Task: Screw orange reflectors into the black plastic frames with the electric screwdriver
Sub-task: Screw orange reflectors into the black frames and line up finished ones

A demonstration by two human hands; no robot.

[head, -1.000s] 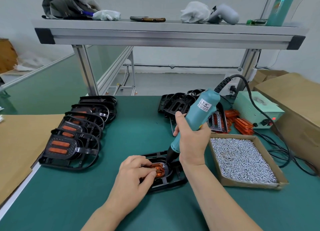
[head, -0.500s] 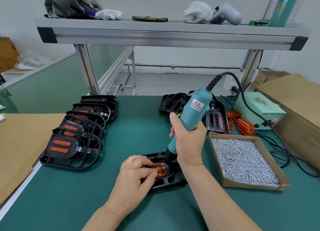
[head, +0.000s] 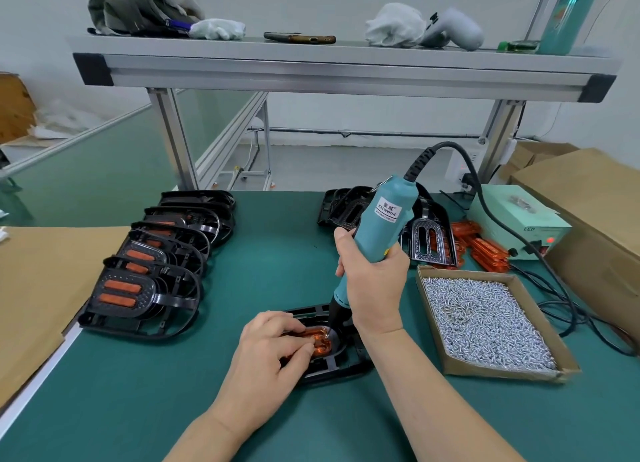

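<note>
Right hand [head: 372, 281] wrapped tight round the electric screwdriver [head: 377, 233], tool tipped a bit toward the back, bit down on the orange reflector [head: 320, 340]. Left hand [head: 268, 354] fingers curled over that reflector, pinning it into the black frame [head: 341, 366] w/ fingertips; not lifting anything, just pressing. Frame sits flat on the green worktop [head: 277, 260], right in front of the person, just left of the screw box [head: 485, 323]. Looks like a screw going in at the reflector's far end, though the screw itself is too small to make out under the bit. Progress-wise: over on the left there's a row of finished frames [head: 145, 285] leaning on each other, orange already showing in them, so several pcs done, I'd say. At the back right, a stack of bare frames [head: 349, 208] w/ empty slots, plus a heap of loose reflectors [head: 485, 250] beside the pale green power unit [head: 516, 219]. So plenty left to do. Box is well full of screws, no shortage there. Roughly mid-batch by my reckoning; this pc is mid-fastening, and can't tell if it needs another screw after this one.
</note>
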